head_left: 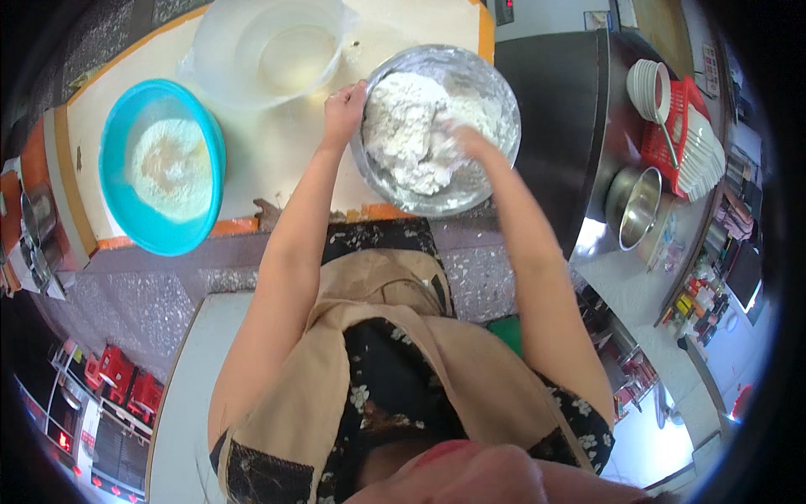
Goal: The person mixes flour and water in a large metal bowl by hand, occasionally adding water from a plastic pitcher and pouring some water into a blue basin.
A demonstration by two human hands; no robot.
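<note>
A wide metal bowl [469, 196] holds a lumpy, floury white dough [403, 126], with loose flour on its right side. My left hand [346, 108] grips the bowl's left rim, fingers curled over the edge. Inside the bowl, my right hand [458, 137] is pressed into the dough's right side. It is blurred and coated with flour, and its fingers are partly hidden. To the left stands a turquoise plastic basin [116, 189] with flour [173, 170] in it. A translucent plastic tub [217, 57] sits behind, with what looks like liquid at its bottom.
The bowls stand on a cream worktop [271, 164] with worn orange edging. Right of it is a dark cabinet-like unit [548, 94]. Farther right are a red plastic basket [661, 138] with stacked white dishes [700, 157] and a steel bowl [633, 208].
</note>
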